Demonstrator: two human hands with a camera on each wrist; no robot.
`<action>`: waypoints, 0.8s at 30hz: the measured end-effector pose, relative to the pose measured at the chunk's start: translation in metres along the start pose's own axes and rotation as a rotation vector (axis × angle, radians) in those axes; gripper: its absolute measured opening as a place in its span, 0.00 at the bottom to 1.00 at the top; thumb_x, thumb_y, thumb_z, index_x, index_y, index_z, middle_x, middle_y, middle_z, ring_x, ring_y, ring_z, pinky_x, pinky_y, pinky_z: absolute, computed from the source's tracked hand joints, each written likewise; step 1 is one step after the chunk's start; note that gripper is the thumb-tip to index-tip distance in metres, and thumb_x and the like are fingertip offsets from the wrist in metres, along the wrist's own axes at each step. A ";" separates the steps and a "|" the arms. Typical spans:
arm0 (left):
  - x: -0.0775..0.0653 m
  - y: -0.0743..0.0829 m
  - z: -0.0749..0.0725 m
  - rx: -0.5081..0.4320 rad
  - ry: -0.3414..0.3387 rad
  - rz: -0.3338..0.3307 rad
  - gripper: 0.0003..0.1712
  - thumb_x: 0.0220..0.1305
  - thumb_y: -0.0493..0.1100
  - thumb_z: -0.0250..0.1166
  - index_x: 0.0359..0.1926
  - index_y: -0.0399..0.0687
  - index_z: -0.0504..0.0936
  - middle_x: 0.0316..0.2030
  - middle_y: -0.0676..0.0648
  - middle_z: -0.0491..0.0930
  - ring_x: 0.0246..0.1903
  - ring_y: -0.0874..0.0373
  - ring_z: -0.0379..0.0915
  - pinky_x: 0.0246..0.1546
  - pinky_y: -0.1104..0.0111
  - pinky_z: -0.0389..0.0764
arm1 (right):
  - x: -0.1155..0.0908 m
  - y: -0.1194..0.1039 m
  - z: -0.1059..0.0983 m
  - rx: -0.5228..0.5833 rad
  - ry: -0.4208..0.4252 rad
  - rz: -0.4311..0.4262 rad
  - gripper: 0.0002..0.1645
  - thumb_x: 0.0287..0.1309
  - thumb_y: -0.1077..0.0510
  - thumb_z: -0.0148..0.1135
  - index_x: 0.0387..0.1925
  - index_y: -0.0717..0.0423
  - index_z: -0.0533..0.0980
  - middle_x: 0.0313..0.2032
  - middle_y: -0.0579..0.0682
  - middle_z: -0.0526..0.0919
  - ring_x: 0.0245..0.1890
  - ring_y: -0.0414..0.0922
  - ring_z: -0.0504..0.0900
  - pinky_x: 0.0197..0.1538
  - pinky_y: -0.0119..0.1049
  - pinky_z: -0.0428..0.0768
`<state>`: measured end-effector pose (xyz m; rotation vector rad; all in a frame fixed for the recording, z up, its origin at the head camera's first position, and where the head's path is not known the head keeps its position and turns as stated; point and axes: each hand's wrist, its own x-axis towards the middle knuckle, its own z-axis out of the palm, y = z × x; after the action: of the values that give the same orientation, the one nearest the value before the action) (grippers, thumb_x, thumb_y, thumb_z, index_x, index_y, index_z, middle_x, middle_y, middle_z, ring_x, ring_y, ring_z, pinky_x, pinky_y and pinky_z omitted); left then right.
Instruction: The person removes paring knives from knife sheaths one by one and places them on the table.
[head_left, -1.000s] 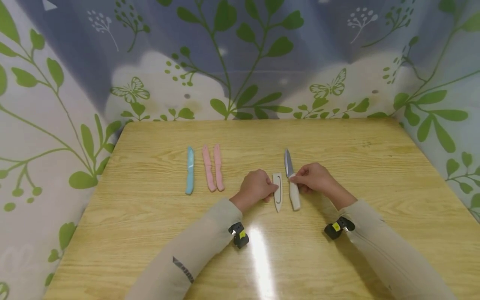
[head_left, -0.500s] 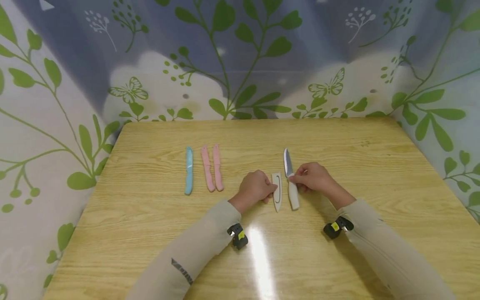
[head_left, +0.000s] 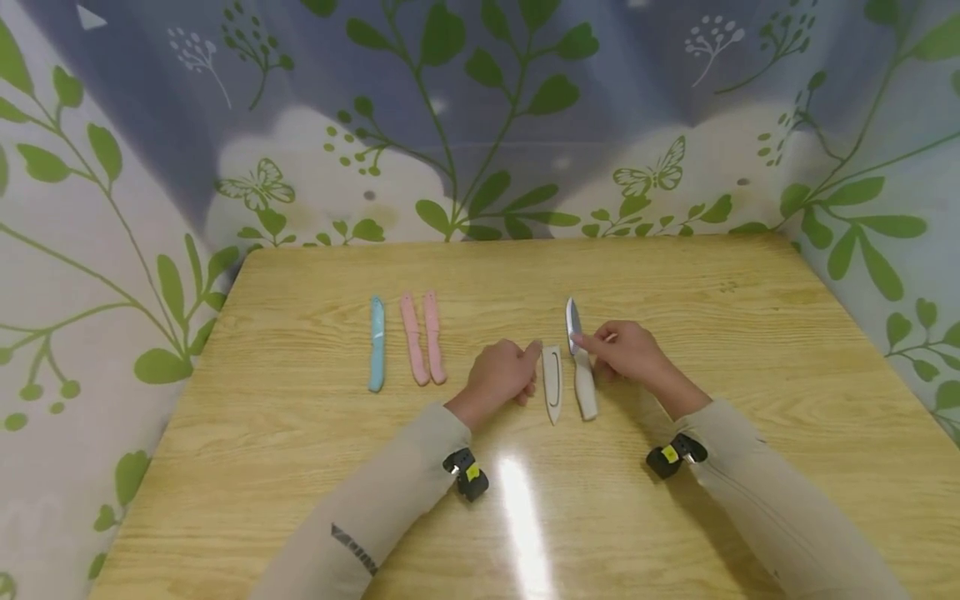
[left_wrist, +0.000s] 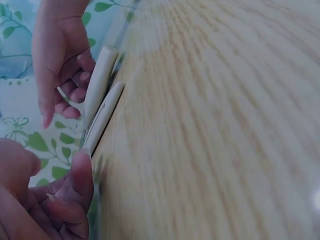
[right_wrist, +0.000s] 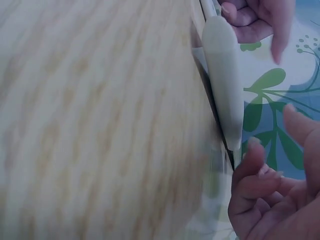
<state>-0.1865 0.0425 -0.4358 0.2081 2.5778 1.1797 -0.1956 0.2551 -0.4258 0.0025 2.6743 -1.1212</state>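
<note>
In the head view a knife with a cream handle [head_left: 586, 392] and bare steel blade [head_left: 573, 312] lies on the table, blade tip pointing away. Just left of it lies its cream sheath [head_left: 553, 390], point toward me. My left hand [head_left: 501, 372] is beside the sheath, thumb raised and fingers loosely bent; in the left wrist view a fingertip is right at the sheath's end [left_wrist: 106, 114]. My right hand [head_left: 630, 350] hovers by the knife. Its thumb overlaps the blade's base in the head view, but the right wrist view shows thumb and fingers apart near the handle [right_wrist: 223, 82].
To the left lie a light blue knife [head_left: 377, 346] and two pink knives [head_left: 414, 340], [head_left: 434, 340], side by side. They rest on the wooden table [head_left: 300, 467]. A leaf-patterned cloth [head_left: 487, 125] stands behind the table and along its sides.
My left thumb has lifted off the sheath and the hand has drawn slightly left. My right thumb has risen off the knife handle. Knife and sheath stay in place.
</note>
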 end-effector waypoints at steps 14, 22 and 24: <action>0.005 -0.011 -0.037 -0.191 0.065 -0.005 0.35 0.72 0.63 0.43 0.32 0.39 0.82 0.24 0.45 0.83 0.21 0.50 0.80 0.25 0.66 0.75 | 0.000 -0.029 0.013 0.075 0.145 -0.096 0.32 0.54 0.36 0.63 0.43 0.61 0.73 0.34 0.58 0.79 0.26 0.48 0.80 0.27 0.36 0.78; 0.009 -0.024 -0.075 -0.215 0.140 0.023 0.27 0.72 0.55 0.48 0.35 0.36 0.82 0.29 0.39 0.84 0.27 0.46 0.80 0.37 0.61 0.77 | 0.000 -0.049 0.030 0.075 0.126 -0.180 0.24 0.57 0.43 0.64 0.41 0.60 0.75 0.31 0.58 0.81 0.27 0.52 0.81 0.26 0.37 0.76; 0.009 -0.028 -0.085 -0.188 0.147 0.033 0.25 0.72 0.53 0.48 0.35 0.37 0.82 0.30 0.38 0.84 0.28 0.46 0.80 0.42 0.60 0.77 | 0.001 -0.056 0.037 0.072 0.117 -0.189 0.22 0.57 0.44 0.65 0.40 0.59 0.75 0.31 0.57 0.82 0.26 0.51 0.81 0.26 0.37 0.76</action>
<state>-0.2229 -0.0343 -0.4059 0.1274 2.5732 1.4916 -0.1936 0.1897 -0.4114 -0.1803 2.7826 -1.3111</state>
